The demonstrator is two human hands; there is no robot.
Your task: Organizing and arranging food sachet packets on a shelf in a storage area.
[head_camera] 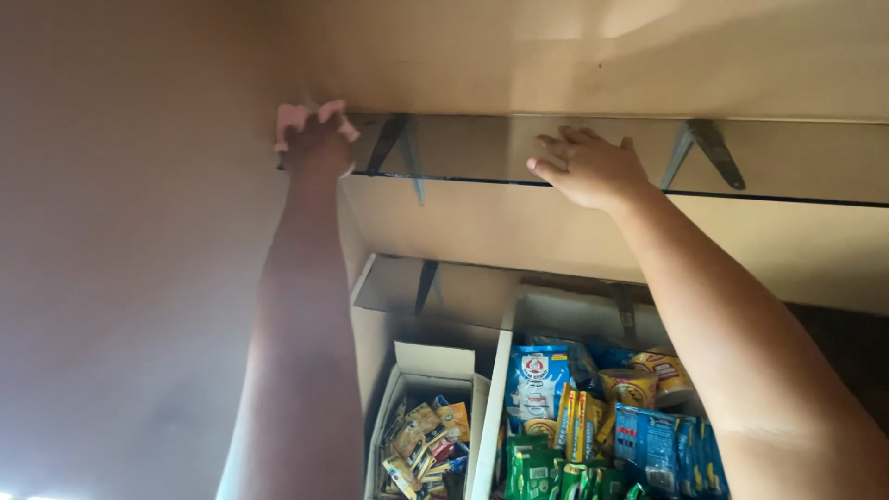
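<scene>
Wiping step, by the look of it: left hand [317,141] is raised to the left end of the top glass shelf [482,148], fist clenched round a pink cloth [294,117]; cloth bunches out above and beside the knuckles, pressed at the shelf corner where it meets the tan wall [139,231]; right hand [588,168] is released, fingers spread, palm flat against the shelf's front edge, well to the right of the cloth hand; it grips nothing, reads as a brace on the pane.

Metal bracket [394,146] sits just right of the left hand; second bracket [708,153] is right of the right hand; both run under the glass.

Below both arms: a lower shelf [435,287], then an open cardboard box [428,370] of small sachets [421,444] under the left forearm; blue-and-white pouch [537,380], yellow packets [579,426], green packets [537,468] and blue packs [662,444] under the right forearm.

Judgement: cloth is at the far-left corner, so the stroke is at one end of the pane; next move calls for sliding the cloth rightward toward the braced hand, light pressure on the glass, easing past the bracket; braced hand must shift before the cloth reaches it.
</scene>
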